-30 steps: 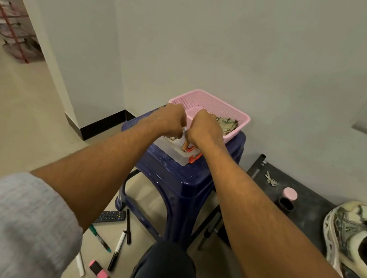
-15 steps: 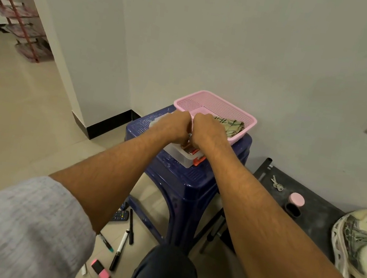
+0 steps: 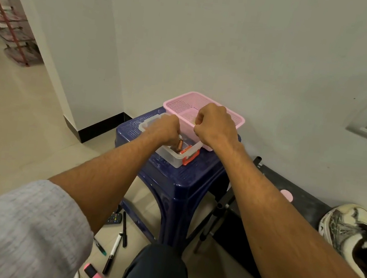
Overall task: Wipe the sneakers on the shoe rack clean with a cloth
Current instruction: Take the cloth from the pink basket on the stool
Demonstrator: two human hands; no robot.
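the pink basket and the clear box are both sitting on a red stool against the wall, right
Not quite: the stool is dark blue, not red. The head view shows the pink basket and the clear box both sitting on it against the wall.

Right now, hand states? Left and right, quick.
Left hand: closed, pinching a copper battery in the clear box.
Right hand: fingers curled above the pink basket; what it holds, if anything, cannot be told.
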